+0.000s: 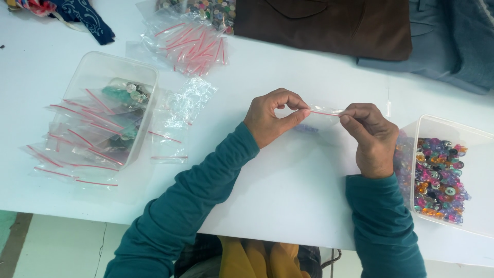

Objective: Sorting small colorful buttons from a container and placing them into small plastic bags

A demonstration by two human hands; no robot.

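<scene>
Small clear zip bag (320,122), thin glossy plastic with a red seal strip, held just above the white table (288,185). Left hand (271,119) and right hand (371,138) each pinch one end of the strip, thumb against forefinger, other fingers curled. Right: clear plastic tub (453,135) of multicoloured buttons (437,177).

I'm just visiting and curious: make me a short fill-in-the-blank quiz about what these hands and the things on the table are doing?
1. Both hands pinch a small clear bag with a ____ strip along its top.
2. The tub beside the right hand holds many colourful ____.
3. The tub beyond the left hand holds filled ____.
4. Both sleeves are ____.

Missing words: red; buttons; bags; teal
</scene>
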